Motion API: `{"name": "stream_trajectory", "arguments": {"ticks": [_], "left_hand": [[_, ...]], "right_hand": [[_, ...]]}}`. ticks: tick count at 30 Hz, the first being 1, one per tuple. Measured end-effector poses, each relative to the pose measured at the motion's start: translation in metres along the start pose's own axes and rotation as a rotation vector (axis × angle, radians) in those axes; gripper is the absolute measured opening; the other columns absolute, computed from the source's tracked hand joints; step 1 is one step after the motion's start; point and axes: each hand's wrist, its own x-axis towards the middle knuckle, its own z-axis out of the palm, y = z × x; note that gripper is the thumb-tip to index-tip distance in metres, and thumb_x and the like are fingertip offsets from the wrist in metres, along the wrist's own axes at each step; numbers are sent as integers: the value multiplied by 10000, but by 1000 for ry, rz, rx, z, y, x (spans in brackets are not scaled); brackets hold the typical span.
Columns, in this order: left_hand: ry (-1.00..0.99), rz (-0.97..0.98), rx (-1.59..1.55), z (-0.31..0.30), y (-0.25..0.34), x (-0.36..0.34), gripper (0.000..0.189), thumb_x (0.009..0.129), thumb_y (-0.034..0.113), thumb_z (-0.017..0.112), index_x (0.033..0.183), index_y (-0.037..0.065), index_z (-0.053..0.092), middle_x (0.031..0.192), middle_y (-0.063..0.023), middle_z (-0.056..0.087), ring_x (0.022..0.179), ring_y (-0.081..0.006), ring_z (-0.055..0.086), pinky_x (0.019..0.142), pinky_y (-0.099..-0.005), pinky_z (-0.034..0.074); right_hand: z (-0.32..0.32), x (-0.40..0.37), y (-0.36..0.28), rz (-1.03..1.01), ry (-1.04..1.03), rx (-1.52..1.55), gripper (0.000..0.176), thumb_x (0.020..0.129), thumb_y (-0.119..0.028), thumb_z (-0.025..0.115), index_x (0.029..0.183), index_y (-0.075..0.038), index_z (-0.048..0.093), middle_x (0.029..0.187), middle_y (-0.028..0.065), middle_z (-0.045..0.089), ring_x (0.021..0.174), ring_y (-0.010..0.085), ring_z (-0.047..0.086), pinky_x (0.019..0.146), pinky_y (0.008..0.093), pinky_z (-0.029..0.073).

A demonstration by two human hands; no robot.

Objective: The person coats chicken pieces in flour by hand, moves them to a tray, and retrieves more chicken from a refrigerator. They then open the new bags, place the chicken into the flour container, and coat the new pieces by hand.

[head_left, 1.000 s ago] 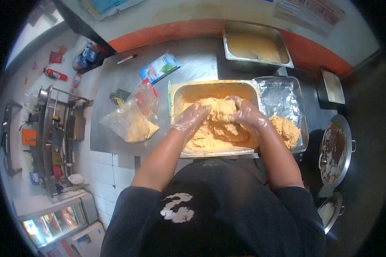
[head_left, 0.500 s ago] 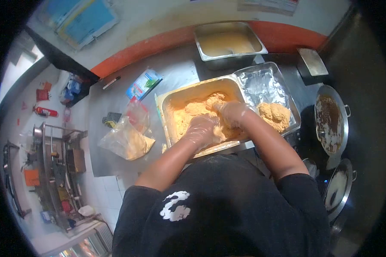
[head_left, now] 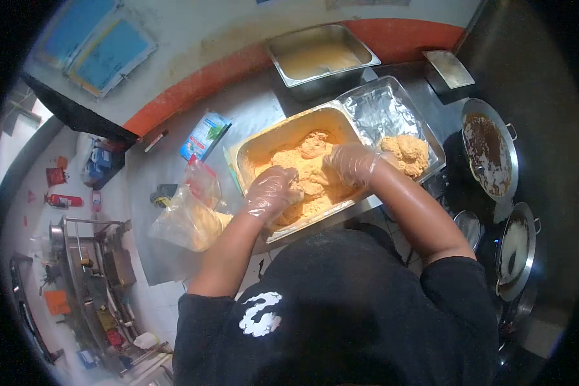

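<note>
Nearest, L hand (head_left: pixel 270 193) & R hand (head_left: pixel 354 164), both in clear gloves, are down in the metal tub (head_left: pixel 336 123), fingers half-curled at the crumbly mix (head_left: pixel 309 170); can't tell if either grips a pc, fingertips part-hidden. Step in hand looks like working the coated pcs (head_left: pixel 314 145) thru the mix inside the tub, so next move prob. calls for a light touch, to keep coating on. Farther out, a coated heap (head_left: pixel 406 154) sits in the foil-lined tray (head_left: pixel 379 110), w/ a pan (head_left: pixel 331 75) of yellowish liquid at back nr wall.
</note>
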Motion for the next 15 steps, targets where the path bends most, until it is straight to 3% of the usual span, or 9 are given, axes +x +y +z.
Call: {"name": "stream_trajectory", "arguments": {"ticks": [3, 6, 9, 12, 15], "left_hand": [[242, 113, -32, 1, -5, -14, 430, 777, 230, 890, 1131, 31, 749, 984, -227, 717, 979, -414, 701, 883, -488, 548], [340, 13, -237, -29, 31, -35, 395, 793, 201, 885, 1120, 29, 747, 968, -203, 712, 918, -362, 707, 826, -448, 553], [292, -19, 29, -22, 34, -36, 377, 813, 191, 885, 1119, 24, 743, 955, -178, 710, 885, -298, 702, 786, -407, 550], [523, -109, -54, -20, 52, -38, 374, 824, 200, 890, 1110, 15, 738, 956, -173, 711, 871, -283, 701, 784, -411, 553], [438, -196, 30, -15, 49, -39, 368, 832, 231, 855, 1125, 33, 753, 1013, -227, 729, 969, -362, 722, 845, -464, 553]], "right_hand": [[-18, -23, -7, 74, -39, 32, 310, 945, -158, 701, 1250, -113, 736, 1188, 192, 771, 1089, 369, 763, 882, 498, 613], [-5, -24, 1, -10, 105, -91, 314, 964, -190, 692, 1254, -79, 739, 1169, 178, 785, 1100, 359, 767, 871, 521, 613], [1, -25, -8, -42, -17, -190, 339, 929, -168, 680, 1239, -68, 771, 1117, 171, 806, 1078, 318, 780, 898, 445, 598], [31, 1, -6, -30, 28, -110, 322, 956, -168, 639, 1221, -81, 801, 1163, 177, 809, 1090, 314, 781, 932, 460, 585], [49, 6, 3, -118, 65, -20, 311, 970, -199, 631, 1194, -75, 809, 1139, 165, 816, 1059, 324, 788, 918, 480, 591]]}}
